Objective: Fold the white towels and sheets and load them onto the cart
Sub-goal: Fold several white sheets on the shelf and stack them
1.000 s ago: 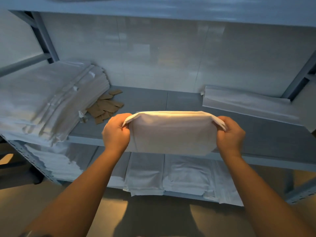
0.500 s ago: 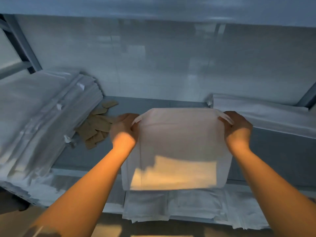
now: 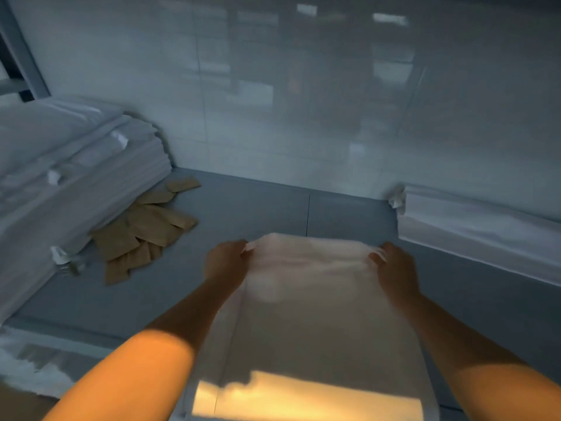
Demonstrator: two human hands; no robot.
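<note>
A tall stack of linens (image 3: pixel 69 189) filled the shelf's (image 3: pixel 258 214) left end, brown paper pieces (image 3: pixel 142 232) spilling beside it. The left hand (image 3: pixel 226 262) pinched the folded sheet's (image 3: pixel 318 314) far left corner, the right hand (image 3: pixel 394 268) its far right corner, over bare grey shelf. Another folded cloth (image 3: pixel 476 229) lay far right, apart.

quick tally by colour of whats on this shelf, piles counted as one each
white: 3, the held folded cloth, the tall stack at left, the folded sheet at right
brown: 1, the pile of paper pieces
total: 4
</note>
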